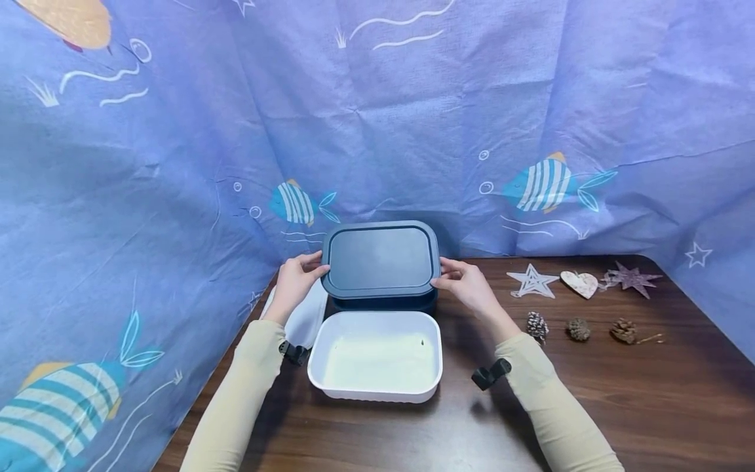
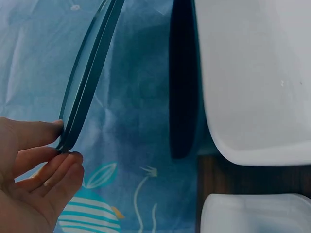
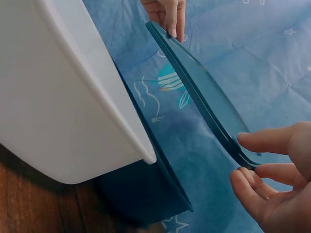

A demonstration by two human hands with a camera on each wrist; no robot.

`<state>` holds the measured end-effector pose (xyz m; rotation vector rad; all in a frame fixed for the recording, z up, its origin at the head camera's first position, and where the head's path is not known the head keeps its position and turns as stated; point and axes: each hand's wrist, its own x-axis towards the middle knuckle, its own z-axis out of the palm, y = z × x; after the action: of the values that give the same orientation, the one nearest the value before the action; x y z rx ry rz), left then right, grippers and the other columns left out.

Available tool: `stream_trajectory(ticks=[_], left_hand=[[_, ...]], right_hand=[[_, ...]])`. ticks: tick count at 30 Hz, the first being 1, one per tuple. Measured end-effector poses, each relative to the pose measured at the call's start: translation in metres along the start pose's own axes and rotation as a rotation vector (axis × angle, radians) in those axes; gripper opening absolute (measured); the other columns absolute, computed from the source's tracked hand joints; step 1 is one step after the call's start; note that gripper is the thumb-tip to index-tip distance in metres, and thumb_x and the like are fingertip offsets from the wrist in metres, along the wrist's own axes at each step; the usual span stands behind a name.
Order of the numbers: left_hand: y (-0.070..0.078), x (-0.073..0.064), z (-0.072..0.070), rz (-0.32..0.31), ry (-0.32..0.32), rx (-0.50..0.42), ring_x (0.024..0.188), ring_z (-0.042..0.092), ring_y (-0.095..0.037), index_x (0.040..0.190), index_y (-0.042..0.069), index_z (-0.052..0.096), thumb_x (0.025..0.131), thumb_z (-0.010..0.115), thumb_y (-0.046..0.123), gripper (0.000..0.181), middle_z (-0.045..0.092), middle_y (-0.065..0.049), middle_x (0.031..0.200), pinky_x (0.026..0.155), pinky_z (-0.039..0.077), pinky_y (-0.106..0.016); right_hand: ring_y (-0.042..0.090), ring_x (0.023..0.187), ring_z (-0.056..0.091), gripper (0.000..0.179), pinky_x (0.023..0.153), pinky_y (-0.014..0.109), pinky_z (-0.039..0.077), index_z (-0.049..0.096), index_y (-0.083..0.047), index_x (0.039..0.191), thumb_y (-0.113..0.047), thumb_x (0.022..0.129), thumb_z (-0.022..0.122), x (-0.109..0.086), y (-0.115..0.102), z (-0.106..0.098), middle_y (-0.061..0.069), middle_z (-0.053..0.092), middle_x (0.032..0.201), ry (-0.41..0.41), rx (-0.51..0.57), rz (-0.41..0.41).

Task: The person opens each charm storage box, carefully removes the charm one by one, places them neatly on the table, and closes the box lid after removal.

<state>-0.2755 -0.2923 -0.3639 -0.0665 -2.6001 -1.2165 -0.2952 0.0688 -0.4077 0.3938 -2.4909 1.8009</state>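
A dark blue rectangular lid [image 1: 381,259] is held tilted above a matching blue box [image 1: 386,303]. My left hand [image 1: 297,283] pinches its left end between thumb and fingers. At the opposite end, my right hand [image 1: 468,286] grips the lid the same way. Both wrist views show a gap between the lid [image 3: 206,92] and the blue box [image 3: 146,191]. In front of the box stands an open white container [image 1: 377,354], its inside bare apart from a small dark speck. A white lid-like piece [image 1: 305,318] lies left of it, partly hidden by the left arm.
On the table's right side lie a white star [image 1: 533,282], a heart ornament [image 1: 580,284] and a purple star [image 1: 634,278]. Several pine cones [image 1: 578,329] sit below them. A blue fish-print cloth [image 1: 383,131] hangs close behind the table [image 1: 666,393].
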Motion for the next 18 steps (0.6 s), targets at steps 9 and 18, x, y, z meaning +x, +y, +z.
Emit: stream_trajectory(ticks=[9,18], left_hand=[[-0.014,0.011,0.006,-0.067,-0.109,0.033,0.118,0.063,-0.035,0.142,0.003,0.057,0.099,0.067,0.027,0.050,0.067,-0.020,0.127,0.097,0.051,-0.049],[-0.029,0.013,0.016,-0.105,-0.188,0.038,0.124,0.058,-0.035,0.144,0.004,0.055,0.098,0.069,0.027,0.054,0.059,-0.017,0.140,0.101,0.048,-0.051]], right_hand=[[0.028,0.099,0.065,0.064,0.089,0.039,0.051,0.051,0.007,0.143,-0.013,0.087,0.078,0.004,0.012,0.006,0.018,0.070,0.105,-0.105,-0.110,0.027],[0.028,0.096,0.064,0.063,0.082,0.033,0.051,0.053,0.008,0.141,-0.012,0.087,0.078,0.005,0.021,0.008,0.017,0.070,0.102,-0.119,-0.138,0.029]])
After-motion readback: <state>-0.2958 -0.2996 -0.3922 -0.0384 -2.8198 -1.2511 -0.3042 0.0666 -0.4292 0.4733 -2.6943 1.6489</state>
